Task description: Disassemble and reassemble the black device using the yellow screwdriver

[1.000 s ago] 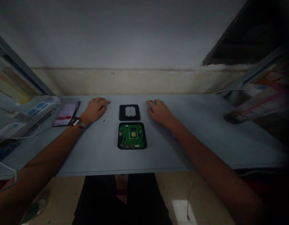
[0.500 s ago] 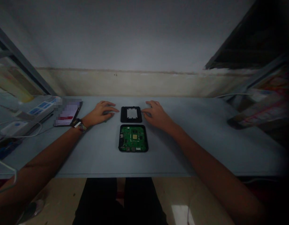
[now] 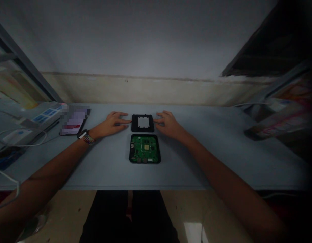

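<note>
On the blue-grey desk lies a black square cover with a pale metal plate at its middle. Just in front of it is a black case holding a green circuit board, board side up. My left hand rests at the cover's left side, fingers spread, a fingertip at its edge. From the right side, my right hand reaches the opposite edge with its fingers apart. Neither hand grips anything. A watch or band is around my left wrist.
A phone lies left of my left hand, beside a white power strip. White cables loop at the left edge. A pink-and-clear package sits at the right. A wall rises behind the desk.
My left hand has moved right, closing the gap to the cover's left edge. My right hand stays at the right edge, its fingers slightly shifted. The view has shifted slightly.
</note>
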